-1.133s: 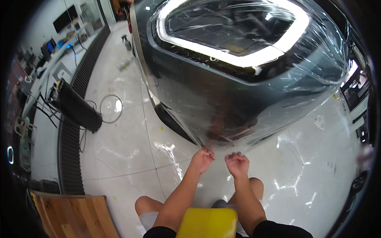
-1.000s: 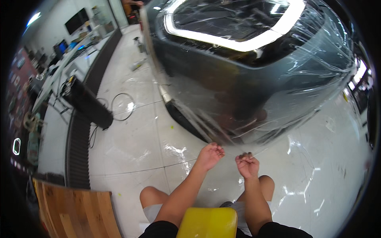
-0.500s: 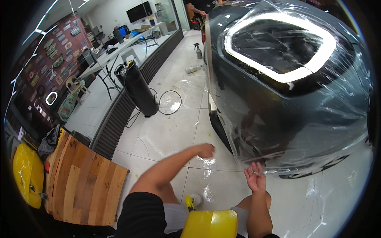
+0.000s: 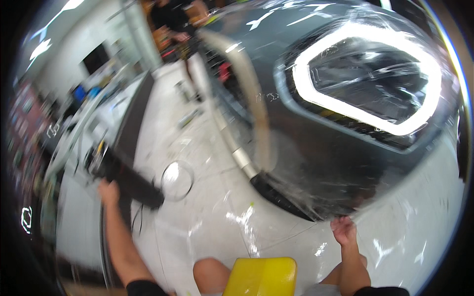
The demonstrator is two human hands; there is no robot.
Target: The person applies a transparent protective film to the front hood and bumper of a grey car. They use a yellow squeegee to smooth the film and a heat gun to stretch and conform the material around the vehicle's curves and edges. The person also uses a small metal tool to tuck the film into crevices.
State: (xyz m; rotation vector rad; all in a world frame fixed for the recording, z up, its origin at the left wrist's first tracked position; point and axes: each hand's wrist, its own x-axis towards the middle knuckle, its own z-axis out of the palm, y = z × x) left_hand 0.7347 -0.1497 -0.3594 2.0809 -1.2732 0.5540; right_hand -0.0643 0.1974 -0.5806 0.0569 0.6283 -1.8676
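Dark grey and glossy, the broad curved car front [image 4: 316, 140] dominated the head view and bore a glowing white six-sided light ring [image 4: 302, 74]. Clear, creased plastic film [image 4: 345, 190] lay over its surface, reaching down to its lower edge. A pale tan curved strip [image 4: 257, 103] followed its left side, and a black trim piece [image 4: 281, 197] edged it at the lower left.

The bare right hand [image 4: 344, 230] was at the bottom edge of the car front, fingers bent upward against or just below the film; whether they pinched it could not be told. The bare left hand [image 4: 108, 191], blurred, was stretched out well to the left of the car front, near the upper end of a black cylindrical tank [image 4: 131, 175]. Its fingers were too smeared to tell whether they were spread or closed, or whether they touched the tank.

Between the tank and the car front, a thin dark hose loop [image 4: 190, 189] lay on the shiny white tiled floor [image 4: 197, 234]. A pale bottle [image 4: 188, 118] lay on its side, left of the car front. Farther left ran a long white tabletop [image 4: 86, 116]. Beside the car front's far left end stood a co-worker in dark clothes [image 4: 170, 19]. Nearer the wearer than the car front was a yellow rounded block [image 4: 260, 276].
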